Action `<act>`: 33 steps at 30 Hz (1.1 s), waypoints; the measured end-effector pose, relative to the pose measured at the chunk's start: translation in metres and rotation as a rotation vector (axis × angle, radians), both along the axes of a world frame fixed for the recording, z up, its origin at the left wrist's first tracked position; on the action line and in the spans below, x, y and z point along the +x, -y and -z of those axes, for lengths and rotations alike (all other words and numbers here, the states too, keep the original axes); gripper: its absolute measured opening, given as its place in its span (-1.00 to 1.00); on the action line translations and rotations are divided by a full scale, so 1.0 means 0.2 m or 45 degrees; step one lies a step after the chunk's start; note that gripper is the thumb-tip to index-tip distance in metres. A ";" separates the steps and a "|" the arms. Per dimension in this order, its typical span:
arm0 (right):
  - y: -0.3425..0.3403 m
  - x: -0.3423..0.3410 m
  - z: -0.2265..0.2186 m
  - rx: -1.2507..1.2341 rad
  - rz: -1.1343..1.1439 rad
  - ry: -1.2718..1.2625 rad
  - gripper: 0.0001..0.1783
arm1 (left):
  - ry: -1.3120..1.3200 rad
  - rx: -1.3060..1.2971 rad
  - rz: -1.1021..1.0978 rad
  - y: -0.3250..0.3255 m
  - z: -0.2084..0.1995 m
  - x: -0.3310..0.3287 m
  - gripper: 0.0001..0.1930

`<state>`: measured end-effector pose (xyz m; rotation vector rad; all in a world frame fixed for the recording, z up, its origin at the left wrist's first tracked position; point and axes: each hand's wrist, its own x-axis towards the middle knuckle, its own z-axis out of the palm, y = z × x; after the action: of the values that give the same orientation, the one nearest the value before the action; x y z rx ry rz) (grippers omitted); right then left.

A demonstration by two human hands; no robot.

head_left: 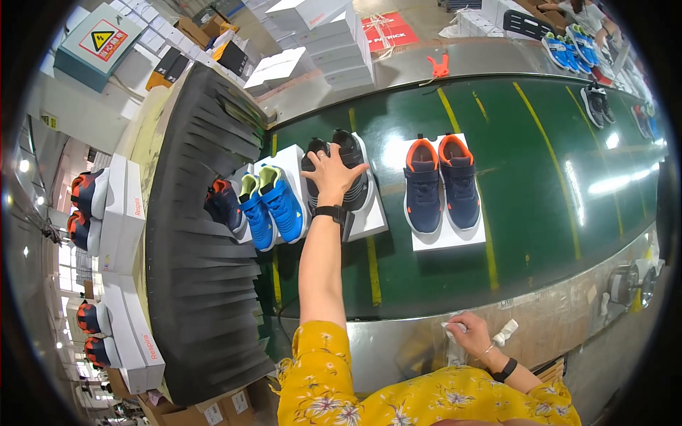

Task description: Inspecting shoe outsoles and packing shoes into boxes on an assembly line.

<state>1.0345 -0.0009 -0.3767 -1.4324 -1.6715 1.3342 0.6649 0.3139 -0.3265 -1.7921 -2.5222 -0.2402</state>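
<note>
My left hand (332, 174) reaches far forward, fingers spread over a pair of black sneakers (359, 188), partly covering them. The black pair stands on a white shoebox (371, 219). Beside it on the left are blue sneakers (284, 206) with lime linings, also on a white box. To the right, a navy pair (442, 188) with orange linings rests on its own white shoebox (449, 240). Close to my body, my right hand (472, 338) is closed in a pinch on a small white scrap (447, 326), over the metal edge of the conveyor.
The green conveyor belt (398, 284) runs left into a tunnel with a black strip curtain (206, 234), where another dark pair (224, 206) stands. Stacked white boxes (334, 42) and a red clip (440, 66) lie beyond. More sneakers (568, 50) and another person are at far right.
</note>
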 end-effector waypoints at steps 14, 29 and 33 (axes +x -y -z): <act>0.12 0.14 0.05 0.103 0.067 0.009 -0.88 | 2.767 0.370 0.044 1.00 -0.24 -0.11 -0.45; 0.26 0.24 -0.09 0.129 -0.439 -0.026 -0.75 | 0.153 0.422 0.203 2.10 0.20 0.35 -0.40; 0.31 0.26 -0.09 0.062 -0.444 -0.065 -0.75 | 0.101 0.451 0.262 2.16 0.18 0.45 -0.40</act>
<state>1.0866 -0.0623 -0.3587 -1.1028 -1.9693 1.4861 0.7544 -0.1171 -0.3619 -1.9179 -2.1627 -0.7281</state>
